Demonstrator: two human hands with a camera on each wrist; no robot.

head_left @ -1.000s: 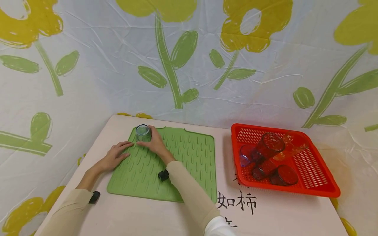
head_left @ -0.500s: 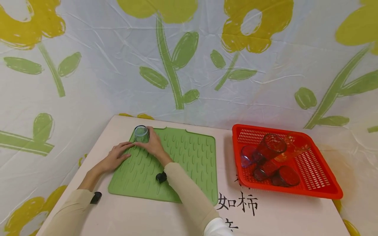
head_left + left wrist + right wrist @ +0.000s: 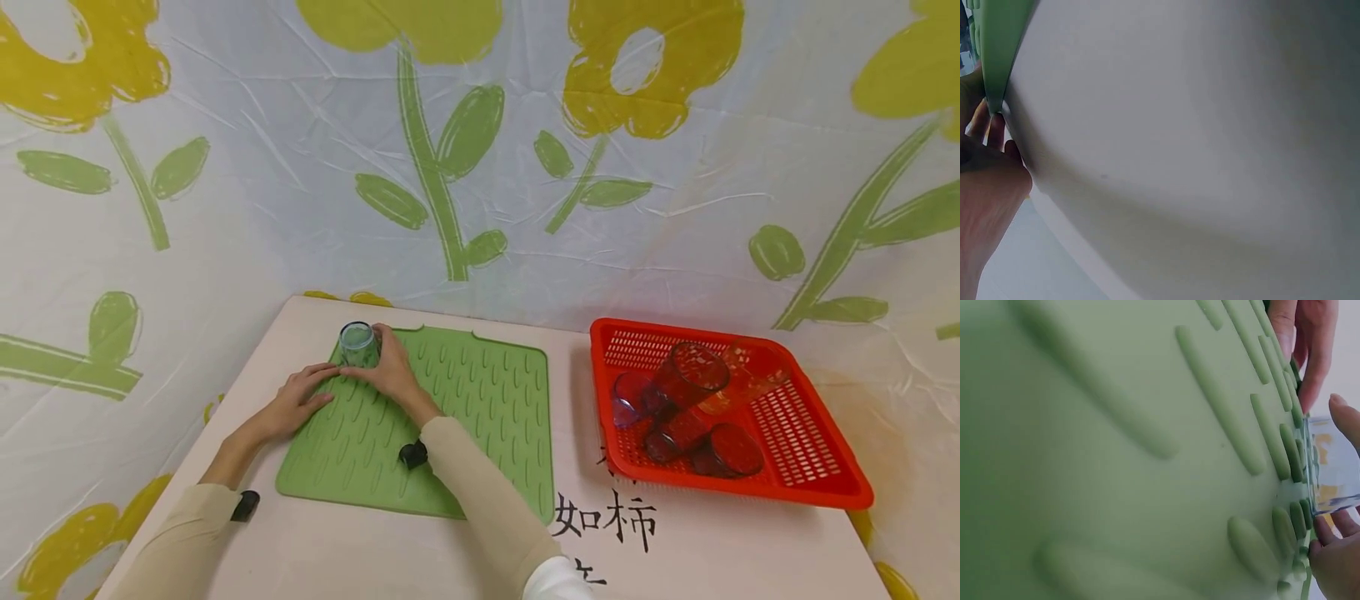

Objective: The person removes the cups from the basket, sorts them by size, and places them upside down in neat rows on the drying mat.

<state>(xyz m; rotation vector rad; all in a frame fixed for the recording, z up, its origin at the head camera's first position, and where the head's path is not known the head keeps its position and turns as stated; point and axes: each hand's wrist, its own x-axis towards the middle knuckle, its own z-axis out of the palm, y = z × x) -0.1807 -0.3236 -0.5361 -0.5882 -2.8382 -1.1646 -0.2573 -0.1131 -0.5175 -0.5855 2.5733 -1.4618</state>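
A clear, bluish drinking glass [image 3: 358, 345] stands on the far left corner of the green ridged mat [image 3: 480, 400]. My right hand [image 3: 393, 371] holds it from the right side, thumb in front and fingers behind. In the right wrist view the glass [image 3: 1334, 465] sits against the mat surface between thumb and fingers. On the left edge of the mat rests my left hand [image 3: 296, 402], its fingers extended and their tips close to the glass. The left wrist view shows this hand [image 3: 988, 162] at the mat's edge [image 3: 1000, 56], partly cut off by the frame.
To the right a red plastic basket [image 3: 813, 496] contains several glasses, among them a tall tumbler [image 3: 690, 371] and a purplish one [image 3: 628, 398]. Black characters [image 3: 603, 518] mark the pale table [image 3: 360, 554]. A flower-print cloth [image 3: 525, 275] hangs behind the table.
The glass has shifted slightly left on the mat with my right hand around it. My left hand has stayed at the mat's edge. The head view has shifted a little.
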